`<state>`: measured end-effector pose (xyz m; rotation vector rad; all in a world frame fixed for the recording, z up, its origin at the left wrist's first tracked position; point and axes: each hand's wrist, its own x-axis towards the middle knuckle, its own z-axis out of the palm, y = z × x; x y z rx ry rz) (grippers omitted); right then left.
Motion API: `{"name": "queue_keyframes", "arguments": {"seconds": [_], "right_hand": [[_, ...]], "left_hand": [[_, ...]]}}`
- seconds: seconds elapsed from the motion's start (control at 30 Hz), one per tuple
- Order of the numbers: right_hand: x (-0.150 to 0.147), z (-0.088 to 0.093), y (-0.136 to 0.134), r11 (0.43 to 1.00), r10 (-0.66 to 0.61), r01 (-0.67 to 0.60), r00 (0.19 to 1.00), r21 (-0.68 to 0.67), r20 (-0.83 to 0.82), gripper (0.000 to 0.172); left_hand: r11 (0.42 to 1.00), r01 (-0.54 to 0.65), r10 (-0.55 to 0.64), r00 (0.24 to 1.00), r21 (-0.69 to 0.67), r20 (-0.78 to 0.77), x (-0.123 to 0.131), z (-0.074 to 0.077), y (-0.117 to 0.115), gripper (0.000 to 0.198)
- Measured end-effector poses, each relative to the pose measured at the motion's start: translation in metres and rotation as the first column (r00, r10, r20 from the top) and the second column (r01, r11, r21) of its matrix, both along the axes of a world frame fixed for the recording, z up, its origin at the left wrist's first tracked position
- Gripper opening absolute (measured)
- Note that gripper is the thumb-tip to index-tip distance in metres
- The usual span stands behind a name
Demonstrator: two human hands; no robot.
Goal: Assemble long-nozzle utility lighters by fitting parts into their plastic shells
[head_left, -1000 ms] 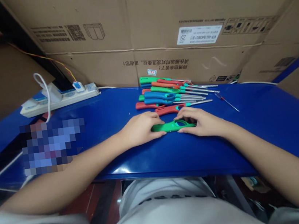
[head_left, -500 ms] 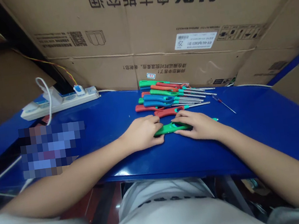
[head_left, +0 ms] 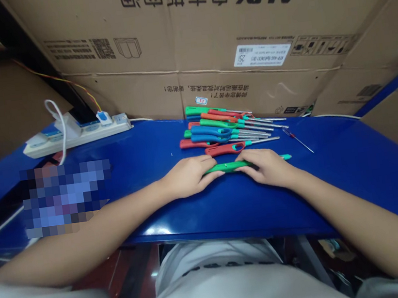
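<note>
A green lighter (head_left: pixel 228 166) lies sideways between my two hands, its narrow edge facing up. My left hand (head_left: pixel 192 175) is closed on its left end, thumb in front and fingers behind. Near its middle my right hand (head_left: pixel 265 165) grips it, and a teal tip sticks out beyond that hand. Just behind them a red lighter (head_left: pixel 221 150) rests on the blue table (head_left: pixel 186 219). Further back lies a pile of long-nosed lighters (head_left: pixel 214 131) in red, green and blue, their metal rods pointing right.
A white power strip (head_left: pixel 80 137) with plugs and cables sits at the left. Behind the table stands a large cardboard box (head_left: pixel 199 36). A thin screwdriver-like tool (head_left: pixel 303 142) lies at the right. A blurred patch covers something at the left.
The green lighter has been rolled in my hands, so its narrow edge now faces up instead of its broad side. My left thumb has moved forward along it.
</note>
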<state>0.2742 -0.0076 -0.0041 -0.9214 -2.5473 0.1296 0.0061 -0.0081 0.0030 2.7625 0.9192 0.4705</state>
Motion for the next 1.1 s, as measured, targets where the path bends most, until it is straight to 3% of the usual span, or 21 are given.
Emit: {"name": "queue_keyframes", "arguments": {"seconds": [0.37,0.57,0.8,0.93,1.0,1.03,1.07,1.1], "right_hand": [[0.006,0.007,0.008,0.993,-0.086,0.095,0.99,0.075,-0.111,0.019],[0.011,0.009,0.007,0.985,-0.097,0.115,0.985,0.13,-0.14,0.013],[0.004,0.011,-0.001,0.991,-0.086,0.09,0.995,0.101,-0.045,0.014],[0.003,0.01,0.0,0.993,-0.103,0.099,0.992,0.06,0.068,0.019],[0.004,0.009,0.002,0.993,-0.107,0.101,0.991,0.067,0.085,0.02],[0.004,0.009,0.003,0.993,-0.1,0.094,0.991,0.078,0.084,0.019],[0.005,0.008,0.004,0.992,-0.089,0.081,0.993,0.096,0.075,0.019],[0.005,0.008,0.004,0.991,-0.076,0.068,0.995,0.117,0.063,0.02]], "left_hand": [[0.972,-0.065,0.07,0.997,0.226,-0.016,-0.011,0.011,0.013,0.038],[0.972,-0.052,0.055,0.998,0.228,-0.007,-0.016,0.018,0.013,0.037],[0.98,-0.026,0.02,0.999,0.199,0.032,-0.013,0.01,0.007,0.037],[0.996,-0.057,0.054,0.998,0.074,0.042,-0.007,0.007,0.004,0.035],[0.989,-0.103,0.116,0.985,-0.105,0.13,-0.003,0.008,0.003,0.037],[0.959,-0.119,0.168,0.97,-0.258,0.177,-0.001,0.008,0.003,0.039],[0.892,-0.119,0.229,0.951,-0.436,0.21,0.0,0.008,0.004,0.041],[0.788,-0.098,0.29,0.93,-0.607,0.226,0.002,0.009,0.004,0.044]]}}
